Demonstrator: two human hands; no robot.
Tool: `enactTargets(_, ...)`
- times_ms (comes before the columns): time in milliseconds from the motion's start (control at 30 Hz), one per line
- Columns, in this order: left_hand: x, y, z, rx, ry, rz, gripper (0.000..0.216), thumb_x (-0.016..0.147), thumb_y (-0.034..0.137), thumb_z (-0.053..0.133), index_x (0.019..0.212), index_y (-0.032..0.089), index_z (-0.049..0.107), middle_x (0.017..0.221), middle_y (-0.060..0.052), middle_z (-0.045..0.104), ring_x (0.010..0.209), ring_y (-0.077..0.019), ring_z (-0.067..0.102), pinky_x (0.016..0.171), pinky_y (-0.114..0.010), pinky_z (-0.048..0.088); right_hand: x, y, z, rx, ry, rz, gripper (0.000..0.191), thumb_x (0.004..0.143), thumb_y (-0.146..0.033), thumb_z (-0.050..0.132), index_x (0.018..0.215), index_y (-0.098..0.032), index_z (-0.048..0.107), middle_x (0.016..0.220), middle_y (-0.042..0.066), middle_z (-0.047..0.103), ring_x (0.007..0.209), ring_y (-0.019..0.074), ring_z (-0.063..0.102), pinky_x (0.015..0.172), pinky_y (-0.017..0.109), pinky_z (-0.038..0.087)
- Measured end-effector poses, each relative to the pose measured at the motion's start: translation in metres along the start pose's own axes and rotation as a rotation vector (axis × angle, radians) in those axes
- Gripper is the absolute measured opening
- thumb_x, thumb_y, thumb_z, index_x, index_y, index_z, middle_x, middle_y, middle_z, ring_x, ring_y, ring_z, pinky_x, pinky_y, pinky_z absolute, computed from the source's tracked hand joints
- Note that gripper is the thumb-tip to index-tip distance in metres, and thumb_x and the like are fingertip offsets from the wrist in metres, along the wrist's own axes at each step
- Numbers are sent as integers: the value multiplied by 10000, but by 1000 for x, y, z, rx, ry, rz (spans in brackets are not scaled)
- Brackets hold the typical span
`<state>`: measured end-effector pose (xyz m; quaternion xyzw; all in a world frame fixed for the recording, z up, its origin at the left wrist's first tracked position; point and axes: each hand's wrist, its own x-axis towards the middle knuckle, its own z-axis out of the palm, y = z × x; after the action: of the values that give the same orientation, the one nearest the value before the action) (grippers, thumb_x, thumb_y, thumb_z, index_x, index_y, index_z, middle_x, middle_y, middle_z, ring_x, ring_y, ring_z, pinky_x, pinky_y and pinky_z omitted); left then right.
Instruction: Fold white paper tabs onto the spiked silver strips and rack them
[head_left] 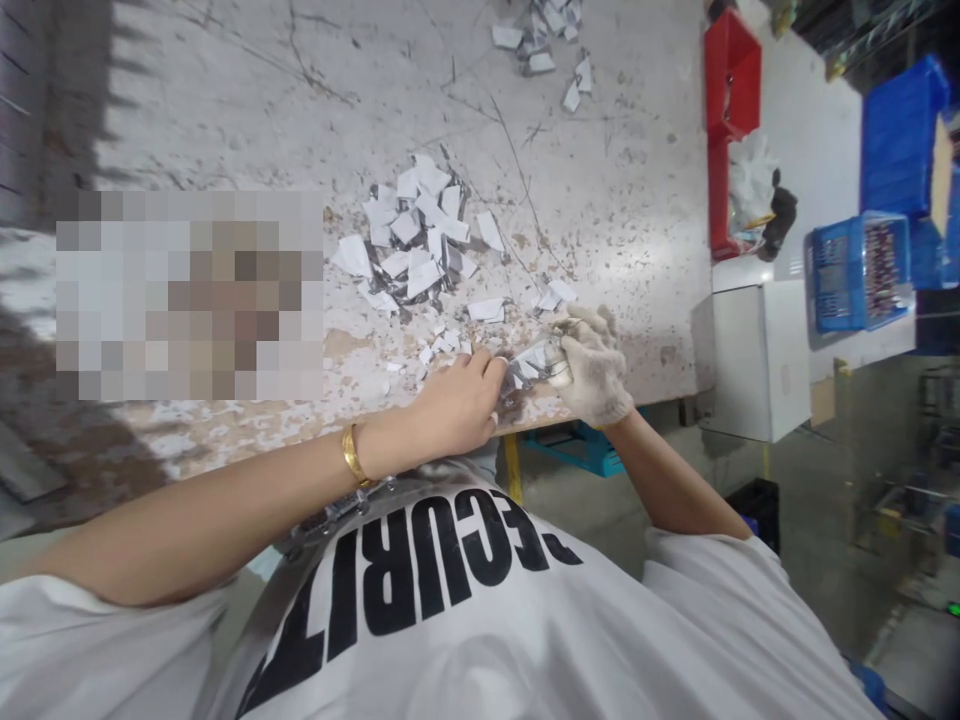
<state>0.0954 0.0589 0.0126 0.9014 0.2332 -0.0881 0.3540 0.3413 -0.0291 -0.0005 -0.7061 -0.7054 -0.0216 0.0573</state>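
Note:
At the table's near edge my bare left hand (459,405) has its fingers curled and pressed together; what sits in the fingertips is hidden. My right hand (596,370), in a white knit glove, closes around a bundle of white-and-silver folded pieces (531,362), held between the two hands. Their exact kind is too small to make out. Just beyond my hands lies a pile of similar white pieces (424,225) with dark shiny parts. A few single pieces (487,308) lie apart from it. Tiny white scraps (442,345) are scattered beside my left fingers.
The worn, scratched table (637,200) holds another heap of pieces (544,40) farther away. Red bins (731,80) line its right edge, beside a white box (765,355) and a blue basket (859,270). A blurred patch (187,300) covers the left side.

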Motion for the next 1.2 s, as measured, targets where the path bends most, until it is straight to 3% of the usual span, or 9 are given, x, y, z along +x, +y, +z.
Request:
enactTargets(100,1,0,-1,-6,-11,-10,506,868,156,638,1351,138,489,1371,-221,599,1250,-402,627,994,-539,562,-10,-2,18,21,66,77,202,977,-325,578,1011,-214,744,1332,153,747,1394,345,625,1139,524,575)
enactTargets(167,2,-1,-1,-14,-30,-6,503,867,153,641,1346,143,490,1368,-214,599,1241,-397,628,983,-527,564,-16,-3,30,47,135,115,237,985,-347,544,1031,-217,738,1305,164,750,1350,347,652,1045,508,624)
enactTargets(267,3,-1,-1,-12,-42,8,485,878,145,632,1342,140,492,1365,-215,595,1244,-394,626,959,-513,569,-14,-5,36,51,192,112,279,995,-349,488,1019,-227,738,1233,159,764,1289,331,683,1020,491,632)
enactTargets(400,3,-1,1,5,-27,2,445,905,144,618,1334,136,501,1357,-220,594,1267,-391,621,966,-507,571,-6,-5,36,50,155,50,269,974,-334,491,967,-217,733,1204,157,771,1270,316,688,1003,443,633)
enactTargets(667,2,2,2,45,-13,-6,434,925,153,574,1351,122,499,1374,-231,598,1258,-391,627,984,-526,571,-9,-1,46,42,185,117,244,940,-304,505,941,-210,730,1279,184,755,1284,344,683,946,461,637)
enactTargets(867,-1,1,1,61,17,-6,458,901,175,614,1341,132,497,1376,-224,603,1240,-394,650,1003,-533,567,-9,-3,27,32,168,60,302,995,-371,498,875,-230,737,1260,136,771,1355,331,651,1103,488,595)
enactTargets(1067,-1,2,3,55,18,-8,489,905,185,621,1370,121,482,1366,-232,608,1238,-392,645,994,-525,567,-18,-1,65,74,356,176,348,957,-359,489,1062,-181,770,1347,229,717,1402,423,621,1042,604,613)
enactTargets(1200,-2,2,1,60,1,-14,487,914,214,627,1374,133,488,1387,-222,605,1263,-386,639,1008,-507,561,-16,2,80,45,433,144,330,949,-364,500,1036,-184,763,1264,232,752,1337,405,674,986,565,637)
